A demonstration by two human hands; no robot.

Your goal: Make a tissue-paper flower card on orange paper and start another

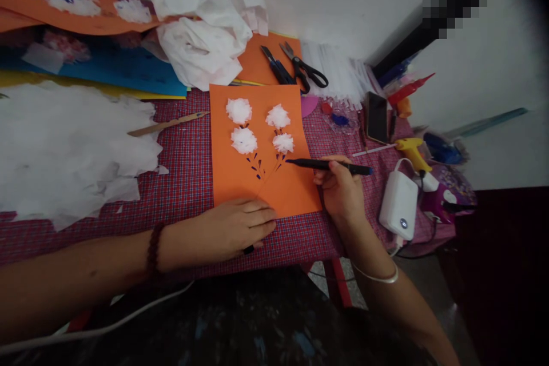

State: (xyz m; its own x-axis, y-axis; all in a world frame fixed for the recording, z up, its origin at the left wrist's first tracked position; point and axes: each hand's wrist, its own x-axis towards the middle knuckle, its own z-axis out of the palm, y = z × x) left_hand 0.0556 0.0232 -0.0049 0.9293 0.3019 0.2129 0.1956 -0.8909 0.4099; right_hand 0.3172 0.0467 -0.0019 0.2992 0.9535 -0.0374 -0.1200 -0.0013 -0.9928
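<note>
An orange sheet of paper (240, 189) lies on the checked tablecloth, with white tissue-paper flowers (244, 140) on it. Thin stems and small dark blue leaf marks (258, 176) are drawn below the flowers. My right hand (343, 189) grips a black marker (317, 164), its tip touching or just above the marks under the right-hand flowers. Across the sheet's lower edge lies my left hand (231, 226), fingers together and slightly bent. A small black cap (248, 250) pokes out beneath its fingers, most of it hidden.
White tissue pieces (72, 148) heap at the left beside a wooden stick (169, 124). Behind the sheet lie scissors (302, 66), a cutter (277, 66) and crumpled white paper (201, 46). A phone (377, 117), yellow glue gun (410, 152) and white power bank (398, 206) sit at right.
</note>
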